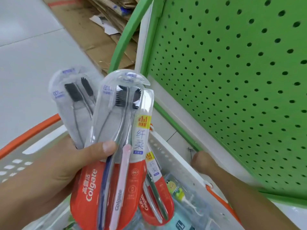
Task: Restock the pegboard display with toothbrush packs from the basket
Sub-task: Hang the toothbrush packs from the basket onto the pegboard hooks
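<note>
My left hand [54,173] grips a fan of Colgate toothbrush packs [116,146] by their lower halves, thumb across the front pack. The front pack holds a dark blue and a pink brush with black bristles; a second pack [73,100] sticks out behind it to the left. Under the packs sits the white basket [167,156] with orange handles, holding another Colgate pack [154,190] and further packaged goods. My right hand [201,161] is down at the basket's far rim beside a small metal hook [191,151], fingers curled out of sight. The green pegboard [240,80] fills the right side, bare.
Flattened cardboard boxes [103,30] lie on the pale tiled floor [29,63] at the top left. A green frame and white trim [144,40] border the pegboard's left edge. An orange basket handle [28,135] arcs at the left.
</note>
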